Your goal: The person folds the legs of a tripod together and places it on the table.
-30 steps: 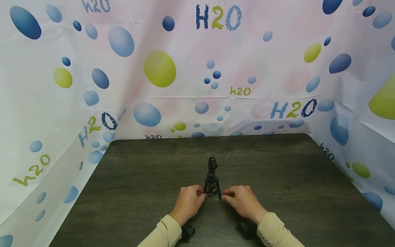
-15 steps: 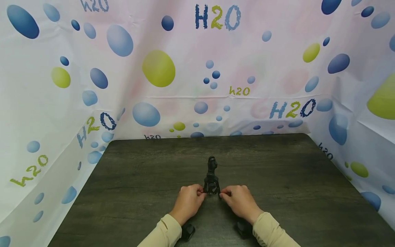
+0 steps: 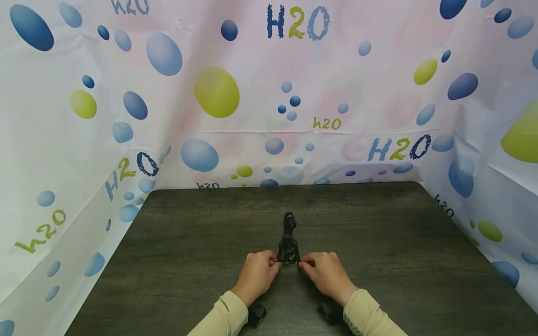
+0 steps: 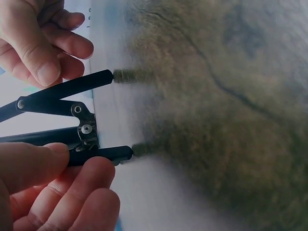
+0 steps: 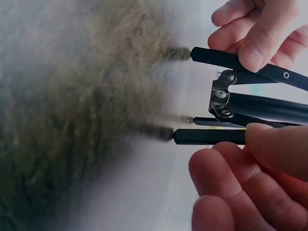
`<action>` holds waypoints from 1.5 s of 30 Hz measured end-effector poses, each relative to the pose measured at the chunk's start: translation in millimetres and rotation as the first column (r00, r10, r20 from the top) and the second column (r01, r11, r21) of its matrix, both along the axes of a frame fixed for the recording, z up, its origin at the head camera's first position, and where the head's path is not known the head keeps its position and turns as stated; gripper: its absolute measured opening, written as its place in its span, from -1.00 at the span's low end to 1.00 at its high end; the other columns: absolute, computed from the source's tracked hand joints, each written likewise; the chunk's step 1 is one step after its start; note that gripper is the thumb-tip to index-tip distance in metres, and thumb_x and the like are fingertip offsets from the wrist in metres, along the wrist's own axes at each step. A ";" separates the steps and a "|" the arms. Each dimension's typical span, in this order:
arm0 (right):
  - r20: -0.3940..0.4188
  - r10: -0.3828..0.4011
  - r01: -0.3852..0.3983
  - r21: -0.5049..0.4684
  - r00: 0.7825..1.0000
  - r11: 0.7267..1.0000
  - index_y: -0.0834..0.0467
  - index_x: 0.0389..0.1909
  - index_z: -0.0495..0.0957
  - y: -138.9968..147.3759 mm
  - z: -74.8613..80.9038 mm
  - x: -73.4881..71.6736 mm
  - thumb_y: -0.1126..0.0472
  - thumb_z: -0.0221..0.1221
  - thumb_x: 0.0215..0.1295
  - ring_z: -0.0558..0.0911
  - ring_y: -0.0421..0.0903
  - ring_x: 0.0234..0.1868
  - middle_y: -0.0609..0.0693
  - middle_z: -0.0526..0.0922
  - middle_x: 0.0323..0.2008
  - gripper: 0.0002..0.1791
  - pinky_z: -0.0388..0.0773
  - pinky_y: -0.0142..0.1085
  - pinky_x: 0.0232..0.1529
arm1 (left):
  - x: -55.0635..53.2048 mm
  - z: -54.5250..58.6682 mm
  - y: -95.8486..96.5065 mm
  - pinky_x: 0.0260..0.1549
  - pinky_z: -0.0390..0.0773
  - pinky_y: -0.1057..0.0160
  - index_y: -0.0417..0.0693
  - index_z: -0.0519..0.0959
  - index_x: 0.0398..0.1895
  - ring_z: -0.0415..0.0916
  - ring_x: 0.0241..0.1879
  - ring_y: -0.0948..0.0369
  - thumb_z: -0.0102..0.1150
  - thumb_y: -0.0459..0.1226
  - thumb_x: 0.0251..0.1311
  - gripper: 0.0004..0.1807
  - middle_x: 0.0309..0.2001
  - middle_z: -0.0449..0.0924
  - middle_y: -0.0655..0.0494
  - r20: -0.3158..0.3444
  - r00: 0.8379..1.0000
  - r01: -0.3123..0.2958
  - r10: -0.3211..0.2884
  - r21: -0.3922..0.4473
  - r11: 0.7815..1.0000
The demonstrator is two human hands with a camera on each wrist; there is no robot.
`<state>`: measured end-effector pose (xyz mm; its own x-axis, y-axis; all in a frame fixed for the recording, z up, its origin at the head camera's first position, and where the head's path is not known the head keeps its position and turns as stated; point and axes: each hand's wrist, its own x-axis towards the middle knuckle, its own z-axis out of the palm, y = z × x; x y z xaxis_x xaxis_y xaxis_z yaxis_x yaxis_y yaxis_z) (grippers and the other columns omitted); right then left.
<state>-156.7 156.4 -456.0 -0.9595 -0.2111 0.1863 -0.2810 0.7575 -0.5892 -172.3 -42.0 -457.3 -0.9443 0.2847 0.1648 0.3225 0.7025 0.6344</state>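
A small black tripod stands upright on the dark wooden table, its legs toward me. My left hand pinches its left leg between thumb and fingers, low down. On the other side, my right hand pinches the right leg near its foot. In the left wrist view, a metal hinge bracket joins the struts between the two spread legs. The right wrist view shows a third, thinner-looking leg behind the one in my right fingers. The leg tips are right at the tabletop.
The dark wood-grain table spreads around the tripod. A white curtain with blue and green dots and H2O lettering encloses the back and both sides. Dark wrist-worn devices sit under the left wrist and the right wrist.
My right hand has shifted slightly left, and the tripod's right leg has swung inward with it. My left hand and the tripod's upper part stay nearly in place.
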 end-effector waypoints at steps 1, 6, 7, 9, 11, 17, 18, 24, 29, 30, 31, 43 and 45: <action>0.001 -0.001 0.001 -0.001 1.000 1.000 0.10 -0.35 0.77 -0.4 -0.2 0.0 0.21 0.37 0.25 0.67 -0.21 -0.44 -0.11 0.74 -0.41 -0.95 0.55 -0.33 -0.46 | -0.1 0.1 -0.1 -0.54 0.57 0.33 -0.17 0.71 -0.36 0.57 -0.52 0.33 0.39 -0.35 0.18 -0.95 -0.47 0.68 0.12 -0.001 1.000 0.001 -0.001 0.001 1.000; -0.001 -0.005 0.005 -0.007 1.000 1.000 0.10 -0.35 0.77 -1.0 -0.8 0.2 0.22 0.37 0.25 0.67 -0.21 -0.44 -0.11 0.74 -0.42 -0.96 0.55 -0.34 -0.46 | -0.2 0.3 -0.1 -0.54 0.56 0.33 -0.16 0.70 -0.37 0.56 -0.53 0.33 0.39 -0.35 0.18 -0.95 -0.48 0.66 0.14 0.004 1.000 -0.001 0.001 0.003 1.000; 0.000 -0.006 0.006 -0.009 1.000 1.000 0.11 -0.35 0.77 -1.1 -0.8 0.3 0.22 0.37 0.25 0.67 -0.21 -0.44 -0.11 0.74 -0.42 -0.96 0.55 -0.34 -0.46 | 0.0 0.4 0.1 -0.54 0.55 0.33 -0.15 0.70 -0.37 0.56 -0.53 0.33 0.39 -0.35 0.18 -0.95 -0.48 0.66 0.15 0.007 1.000 -0.001 0.001 0.003 1.000; 0.004 -0.005 0.005 -0.013 1.000 1.000 0.11 -0.35 0.76 -1.0 -0.8 0.8 0.23 0.37 0.25 0.67 -0.21 -0.44 -0.11 0.74 -0.42 -0.96 0.55 -0.34 -0.46 | 0.4 0.3 0.4 -0.54 0.56 0.33 -0.16 0.70 -0.37 0.56 -0.53 0.33 0.39 -0.35 0.18 -0.95 -0.48 0.66 0.14 0.009 1.000 -0.001 0.001 0.003 1.000; 0.010 -0.002 0.002 -0.017 1.000 1.000 0.12 -0.35 0.76 -1.2 -0.8 1.3 0.23 0.36 0.25 0.67 -0.20 -0.44 -0.10 0.74 -0.41 -0.96 0.55 -0.33 -0.46 | 0.7 0.2 0.7 -0.54 0.56 0.33 -0.16 0.70 -0.38 0.57 -0.53 0.33 0.39 -0.36 0.17 -0.95 -0.48 0.67 0.14 0.003 1.000 -0.002 0.002 0.001 1.000; 0.015 0.006 -0.005 -0.020 1.000 1.000 0.12 -0.34 0.76 -1.9 -1.0 1.8 0.24 0.35 0.26 0.68 -0.17 -0.42 -0.09 0.74 -0.40 -0.96 0.57 -0.31 -0.43 | 1.4 -0.2 0.7 -0.55 0.56 0.33 -0.15 0.68 -0.40 0.57 -0.54 0.33 0.40 -0.37 0.16 -0.94 -0.49 0.67 0.13 -0.021 1.000 -0.005 0.005 0.002 1.000; 0.012 0.006 -0.006 -0.018 1.000 1.000 0.12 -0.34 0.75 -2.0 -1.3 1.7 0.24 0.35 0.26 0.68 -0.17 -0.42 -0.09 0.74 -0.40 -0.96 0.57 -0.31 -0.43 | 1.3 -0.4 0.6 -0.55 0.56 0.33 -0.15 0.68 -0.41 0.57 -0.55 0.33 0.40 -0.37 0.16 -0.94 -0.49 0.67 0.13 -0.023 1.000 -0.004 0.004 0.003 1.000; -0.003 -0.002 0.001 -0.010 1.000 1.000 0.13 -0.33 0.74 -3.1 -2.4 1.5 0.24 0.36 0.25 0.67 -0.17 -0.42 -0.09 0.74 -0.40 -0.96 0.56 -0.31 -0.44 | 0.2 -0.8 0.4 -0.59 0.52 0.35 -0.13 0.66 -0.44 0.52 -0.58 0.37 0.40 -0.38 0.16 -0.91 -0.52 0.64 0.15 -0.026 1.000 0.000 0.000 0.005 1.000; -0.009 -0.015 0.015 -0.008 1.000 1.000 0.12 -0.32 0.73 -3.8 -2.3 1.9 0.23 0.37 0.25 0.67 -0.17 -0.42 -0.11 0.73 -0.40 -0.96 0.56 -0.31 -0.43 | 0.8 -0.2 0.7 -0.60 0.51 0.35 -0.13 0.66 -0.45 0.50 -0.60 0.37 0.40 -0.38 0.16 -0.91 -0.53 0.64 0.15 -0.023 1.000 0.000 0.000 0.012 1.000; -0.012 -0.017 0.016 -0.008 1.000 1.000 0.12 -0.32 0.73 -4.1 -2.6 1.8 0.23 0.37 0.25 0.67 -0.18 -0.42 -0.12 0.73 -0.40 -0.95 0.56 -0.31 -0.43 | 0.7 0.0 0.8 -0.60 0.51 0.35 -0.13 0.66 -0.44 0.50 -0.60 0.37 0.40 -0.39 0.15 -0.91 -0.52 0.64 0.15 -0.024 1.000 0.000 0.001 0.013 1.000; -0.016 -0.018 0.018 -0.008 1.000 1.000 0.12 -0.33 0.73 -4.4 -2.7 1.7 0.22 0.37 0.25 0.67 -0.18 -0.42 -0.12 0.73 -0.40 -0.95 0.56 -0.30 -0.43 | 0.6 0.0 0.9 -0.60 0.51 0.36 -0.13 0.66 -0.45 0.50 -0.60 0.37 0.40 -0.39 0.15 -0.91 -0.53 0.64 0.15 -0.024 1.000 -0.002 0.003 0.012 1.000; -0.035 -0.019 0.018 -0.020 0.999 1.000 0.16 -0.34 0.72 -8.9 -5.9 1.0 0.23 0.39 0.22 0.68 -0.17 -0.42 -0.11 0.73 -0.42 -0.93 0.57 -0.31 -0.42 | 0.3 1.5 1.1 -0.60 0.50 0.36 -0.11 0.65 -0.47 0.48 -0.61 0.38 0.40 -0.37 0.17 -0.89 -0.54 0.62 0.17 -0.023 1.000 -0.013 0.013 -0.007 1.000; -0.036 -0.018 0.017 -0.023 0.999 1.000 0.15 -0.34 0.72 -9.0 -6.1 1.1 0.23 0.38 0.23 0.67 -0.17 -0.43 -0.12 0.72 -0.42 -0.93 0.56 -0.31 -0.43 | 0.5 1.7 1.3 -0.61 0.49 0.36 -0.11 0.65 -0.47 0.46 -0.61 0.39 0.39 -0.37 0.17 -0.89 -0.54 0.62 0.17 -0.023 1.000 -0.016 0.016 -0.010 1.000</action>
<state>-155.7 147.4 -462.0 -0.9556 -0.1898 0.2256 -0.2895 0.7489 -0.5961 -171.8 -40.7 -455.6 -0.9448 0.2717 0.1832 0.3256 0.7142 0.6196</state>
